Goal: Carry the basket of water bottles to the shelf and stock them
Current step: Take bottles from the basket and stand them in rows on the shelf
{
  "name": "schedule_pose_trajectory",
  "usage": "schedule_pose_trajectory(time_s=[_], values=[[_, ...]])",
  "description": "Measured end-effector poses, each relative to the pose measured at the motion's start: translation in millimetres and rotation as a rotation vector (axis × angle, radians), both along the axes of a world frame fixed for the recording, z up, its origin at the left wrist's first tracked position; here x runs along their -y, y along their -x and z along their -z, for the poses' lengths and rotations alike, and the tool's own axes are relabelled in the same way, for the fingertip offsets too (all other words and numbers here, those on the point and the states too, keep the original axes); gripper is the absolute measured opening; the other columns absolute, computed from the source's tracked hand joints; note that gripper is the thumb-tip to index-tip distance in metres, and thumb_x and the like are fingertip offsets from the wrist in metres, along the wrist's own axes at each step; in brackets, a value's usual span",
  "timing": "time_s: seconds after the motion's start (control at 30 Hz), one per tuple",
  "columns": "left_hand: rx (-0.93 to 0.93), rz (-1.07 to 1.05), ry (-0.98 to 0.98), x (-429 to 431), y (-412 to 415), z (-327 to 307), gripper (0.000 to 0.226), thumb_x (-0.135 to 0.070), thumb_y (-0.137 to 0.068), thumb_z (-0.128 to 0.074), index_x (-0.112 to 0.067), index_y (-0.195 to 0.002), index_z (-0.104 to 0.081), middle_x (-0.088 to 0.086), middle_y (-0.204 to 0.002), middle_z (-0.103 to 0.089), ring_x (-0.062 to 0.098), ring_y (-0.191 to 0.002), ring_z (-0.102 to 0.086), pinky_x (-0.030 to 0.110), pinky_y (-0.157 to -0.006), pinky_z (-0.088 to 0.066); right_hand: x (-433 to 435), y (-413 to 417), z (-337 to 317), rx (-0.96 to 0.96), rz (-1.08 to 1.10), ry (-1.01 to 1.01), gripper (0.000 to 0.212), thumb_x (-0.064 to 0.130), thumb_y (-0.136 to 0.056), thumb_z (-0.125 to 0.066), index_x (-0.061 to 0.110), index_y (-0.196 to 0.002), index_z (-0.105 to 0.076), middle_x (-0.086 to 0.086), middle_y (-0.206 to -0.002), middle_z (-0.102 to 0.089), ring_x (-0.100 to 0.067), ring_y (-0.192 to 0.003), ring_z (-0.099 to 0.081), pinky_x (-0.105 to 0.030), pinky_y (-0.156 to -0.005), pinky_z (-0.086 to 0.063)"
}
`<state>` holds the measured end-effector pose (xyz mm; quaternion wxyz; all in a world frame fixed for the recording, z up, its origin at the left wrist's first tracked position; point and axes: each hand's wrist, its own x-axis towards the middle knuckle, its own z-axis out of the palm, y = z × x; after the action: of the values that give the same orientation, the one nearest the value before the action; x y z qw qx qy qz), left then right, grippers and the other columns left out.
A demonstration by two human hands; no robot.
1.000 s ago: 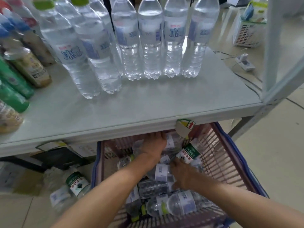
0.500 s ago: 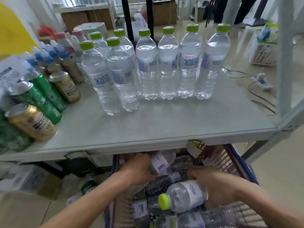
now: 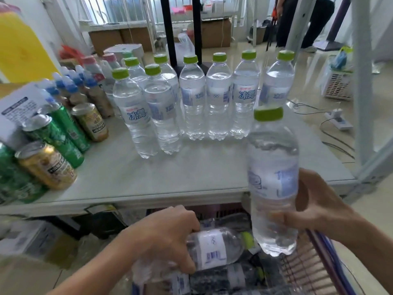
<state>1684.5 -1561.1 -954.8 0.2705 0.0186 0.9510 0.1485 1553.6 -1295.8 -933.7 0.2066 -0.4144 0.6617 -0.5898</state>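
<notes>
Gripping an upright bottle (image 3: 273, 188) round its lower half, the right hand (image 3: 319, 211) holds it clear of everything, green cap on top, just in front of the right end of the shelf (image 3: 191, 171). The bottle's base hangs above the basket (image 3: 308, 269), a pink slatted one with blue handles that sits low beneath the shelf's front edge. Down inside it the left hand (image 3: 170, 237) is curled over a lying bottle (image 3: 214, 248), fingers wrapped round the end away from the cap, its white label with a barcode facing up. More bottles lie jumbled under and around that one, though how many I cannot tell from where I stand.

On the shelf the stocked water bottles (image 3: 219, 96) stand upright with matching green caps, most in a row toward the back and a couple set forward at the left end. Left of them are gold cans (image 3: 46, 165) and green cans (image 3: 63, 135) packed close together, with blue-capped bottles (image 3: 70, 86) behind. Off to the right, on the floor beyond the shelf post, sit a white basket (image 3: 336, 86) and a power strip (image 3: 338, 121) with its cable trailing. A person (image 3: 306, 22) in dark clothes stands at the far side of the room
</notes>
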Motion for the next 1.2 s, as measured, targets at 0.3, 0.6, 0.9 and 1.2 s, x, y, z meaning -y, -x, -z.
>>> schedule_pose_trajectory(time_s=[0.3,0.6,0.9,1.2], values=[[-0.019,-0.084,-0.560,48,17,-91,0.046,-0.007,-0.075,-0.088,-0.008,-0.118,-0.073,0.000,-0.111,-0.078,0.025,-0.094,-0.077,0.045,-0.083,-0.062,11,22,-34,-0.035,0.401,0.260,0.067,0.060,-0.051,-0.094,0.029,-0.108,-0.078,-0.005,-0.108,-0.080,-0.028,-0.102,-0.076,-0.048,-0.094,-0.059],[-0.722,-0.729,-0.923,26,48,-52,0.055,-0.008,-0.066,-0.092,-0.014,-0.116,-0.072,-0.006,-0.102,-0.079,0.009,-0.094,-0.076,0.025,-0.083,-0.058,79,44,-10,-0.036,0.640,0.186,0.045,0.018,-0.071,-0.093,0.020,-0.112,-0.076,0.010,-0.097,-0.081,-0.010,-0.095,-0.077,-0.022,-0.079,-0.059],[-0.998,-0.709,-0.898,0,99,-14,0.061,-0.015,-0.074,-0.089,-0.019,-0.126,-0.057,-0.013,-0.119,-0.071,-0.001,-0.111,-0.067,0.021,-0.097,-0.050,106,44,14,-0.096,0.670,0.025,0.060,0.035,-0.070,-0.092,0.030,-0.125,-0.070,0.014,-0.110,-0.078,-0.004,-0.105,-0.074,-0.037,-0.096,-0.060],[-0.937,-0.639,-0.019,-2,102,-13,0.064,-0.069,-0.089,-0.054,-0.015,-0.124,-0.051,-0.001,-0.104,-0.070,0.020,-0.094,-0.070,0.032,-0.077,-0.053,98,56,-9,-0.501,0.637,-0.614,0.077,0.067,-0.074,-0.076,0.021,-0.133,-0.058,0.004,-0.108,-0.068,-0.015,-0.093,-0.064,-0.028,-0.081,-0.049]])
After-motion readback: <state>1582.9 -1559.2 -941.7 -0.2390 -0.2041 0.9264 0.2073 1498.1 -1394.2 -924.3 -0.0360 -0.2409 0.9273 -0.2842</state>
